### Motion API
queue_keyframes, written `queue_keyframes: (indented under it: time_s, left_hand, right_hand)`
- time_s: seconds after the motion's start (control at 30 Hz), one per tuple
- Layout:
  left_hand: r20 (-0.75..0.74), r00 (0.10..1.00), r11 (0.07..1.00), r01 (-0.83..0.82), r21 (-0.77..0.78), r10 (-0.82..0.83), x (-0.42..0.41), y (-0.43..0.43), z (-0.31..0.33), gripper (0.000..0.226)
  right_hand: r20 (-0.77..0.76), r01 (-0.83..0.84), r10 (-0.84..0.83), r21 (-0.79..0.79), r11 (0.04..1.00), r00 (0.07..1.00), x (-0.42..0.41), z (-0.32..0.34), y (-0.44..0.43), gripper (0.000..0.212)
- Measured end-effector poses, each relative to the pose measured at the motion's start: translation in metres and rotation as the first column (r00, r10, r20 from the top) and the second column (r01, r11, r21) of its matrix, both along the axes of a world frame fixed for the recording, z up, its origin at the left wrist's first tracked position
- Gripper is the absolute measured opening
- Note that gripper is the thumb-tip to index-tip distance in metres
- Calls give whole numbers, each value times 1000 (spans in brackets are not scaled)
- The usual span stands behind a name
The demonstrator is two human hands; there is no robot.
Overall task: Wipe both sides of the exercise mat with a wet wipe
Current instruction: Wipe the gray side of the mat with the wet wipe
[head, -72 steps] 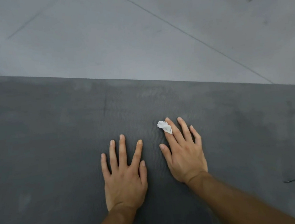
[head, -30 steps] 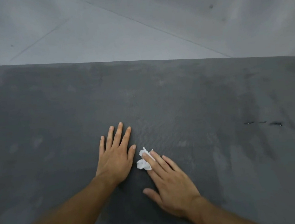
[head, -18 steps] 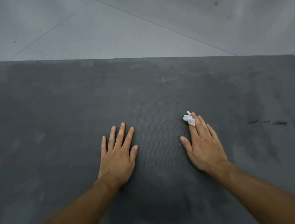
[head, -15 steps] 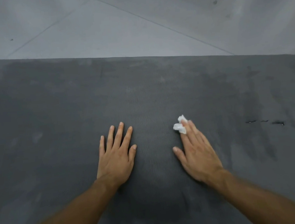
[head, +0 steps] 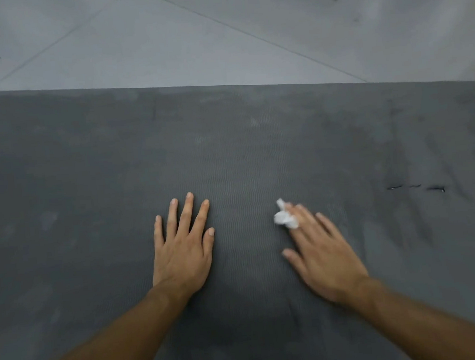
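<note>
A dark grey exercise mat (head: 87, 178) lies flat on the floor and fills most of the view. My left hand (head: 183, 247) rests flat on it with fingers spread, a little left of centre. To its right, my right hand (head: 320, 250) lies on the mat with straight fingers. Under those fingertips it presses a small crumpled white wet wipe (head: 284, 218) against the mat. Most of the wipe sticks out to the left of my fingers.
Light grey floor tiles (head: 217, 32) lie beyond the mat's far edge. A few small dark tears (head: 416, 188) mark the mat at the right. Faint damp streaks show across the mat's surface.
My right hand swept the wipe from beside my left hand out to the right, and it now slides back slightly to the left and nearer me. My left hand has stayed put.
</note>
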State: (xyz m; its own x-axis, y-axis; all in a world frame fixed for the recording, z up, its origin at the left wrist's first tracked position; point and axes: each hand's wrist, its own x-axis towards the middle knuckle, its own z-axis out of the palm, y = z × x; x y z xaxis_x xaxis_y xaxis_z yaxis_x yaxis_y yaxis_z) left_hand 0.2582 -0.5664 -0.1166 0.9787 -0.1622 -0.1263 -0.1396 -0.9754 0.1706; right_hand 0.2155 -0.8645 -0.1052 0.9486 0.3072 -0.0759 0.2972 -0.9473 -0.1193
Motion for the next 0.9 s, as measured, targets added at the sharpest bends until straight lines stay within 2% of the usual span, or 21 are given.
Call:
queue_keyframes:
  time_s: [0.1, 0.2, 0.27, 0.4, 0.5, 0.6, 0.67, 0.77, 0.9]
  left_hand:
    - [1, 1000, 1000, 4, -2, -4, -1, 1, 0, 62]
    - [-2, 1000, 1000, 19, 0, -19, -3, 2, 1, 61]
    - [-2, 999, 999, 39, 2, -39, -5, 2, 0, 61]
    - [19, 999, 999, 44, 6, -44, -6, 0, 1, 61]
    - [30, 998, 999, 48, 21, -49, -6, -1, 1, 62]
    - [32, 998, 998, 52, 24, -53, -7, -2, 0, 62]
    - [29, 998, 999, 46, 22, -47, -7, -1, 1, 62]
    - [23, 996, 996, 89, -7, -89, -6, -7, 4, 62]
    - [6, 982, 982, 188, 4, -188, -16, -37, 4, 63]
  right_hand:
    - [-47, 222, -223, -11, 975, 974, 23, 2, -38, 74]
    - [-77, 234, -229, 67, 970, 970, 25, 5, -42, 74]
    - [-94, 173, -160, 146, 974, 983, 15, 8, -25, 75]
    - [-89, -100, 120, 200, 975, 989, -35, 13, 19, 80]
    - [-52, -304, 308, 78, 950, 950, -76, 10, 42, 79]
    - [-30, -376, 376, 9, 927, 926, -83, 4, 39, 77]
    - [-25, -323, 323, 7, 946, 946, -67, 3, 24, 75]
    - [-8, -84, 84, -14, 996, 996, -33, -1, -15, 71]
    - [-58, 190, -194, -62, 980, 979, -4, 2, -61, 73]
